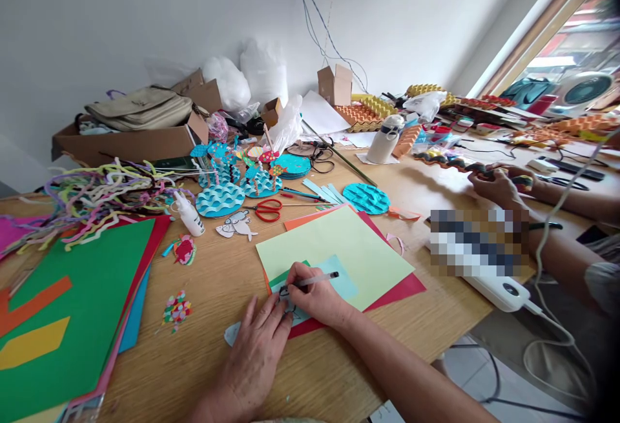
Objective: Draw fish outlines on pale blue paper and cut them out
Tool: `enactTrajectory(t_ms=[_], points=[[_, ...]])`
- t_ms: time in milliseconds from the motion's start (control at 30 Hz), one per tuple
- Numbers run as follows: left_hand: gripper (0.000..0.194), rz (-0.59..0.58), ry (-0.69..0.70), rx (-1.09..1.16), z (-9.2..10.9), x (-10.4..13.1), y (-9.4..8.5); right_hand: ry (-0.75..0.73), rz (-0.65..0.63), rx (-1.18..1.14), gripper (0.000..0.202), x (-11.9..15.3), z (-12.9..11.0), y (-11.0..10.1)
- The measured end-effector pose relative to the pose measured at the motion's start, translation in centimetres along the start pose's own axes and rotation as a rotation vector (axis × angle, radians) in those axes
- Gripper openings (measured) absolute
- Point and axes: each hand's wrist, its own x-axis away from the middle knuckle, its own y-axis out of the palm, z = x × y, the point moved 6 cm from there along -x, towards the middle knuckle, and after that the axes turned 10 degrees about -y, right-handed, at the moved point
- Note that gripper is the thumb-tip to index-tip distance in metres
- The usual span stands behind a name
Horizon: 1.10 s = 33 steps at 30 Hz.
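Observation:
My right hand [317, 297] is closed round a pen [322, 277], its tip down near a light blue paper [346, 281]. Flat beside it, my left hand [254, 349] presses with fingers stretched over a pale cut-out [231, 333], most of which is hidden. Beneath the blue piece lie a pale green sheet [334, 239] and a red sheet [404, 290]. Dark drawn lines show between the hands, partly covered. Beyond them are fish-shaped paper cut-outs [237, 225], red-handled scissors [268, 210] and a white glue bottle [189, 214].
Coloured sheets [97, 300] and pipe cleaners [101, 200] lie at the left. Blue wavy paper discs [220, 200] stand farther back. At the right, another person's hands [501, 187] hold a painted strip. A white power strip [501, 288] lies by the table's right edge.

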Motion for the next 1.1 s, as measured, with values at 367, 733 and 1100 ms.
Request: enactTrajectory(t_ms=[367,733,1100], points=[[0.034,-0.02,-0.016,0.107,-0.13,-0.09,-0.27,-0.001,-0.053,0.064,0.013,0.04,-0.42,0.23],[0.036,-0.035,-0.038,0.13,-0.1,-0.04,-0.15,0.0,-0.076,0.095,0.014,0.07,-0.46,0.3],[0.037,-0.025,-0.033,0.136,-0.07,-0.07,-0.42,-0.013,-0.098,0.142,0.014,0.06,-0.38,0.47]])
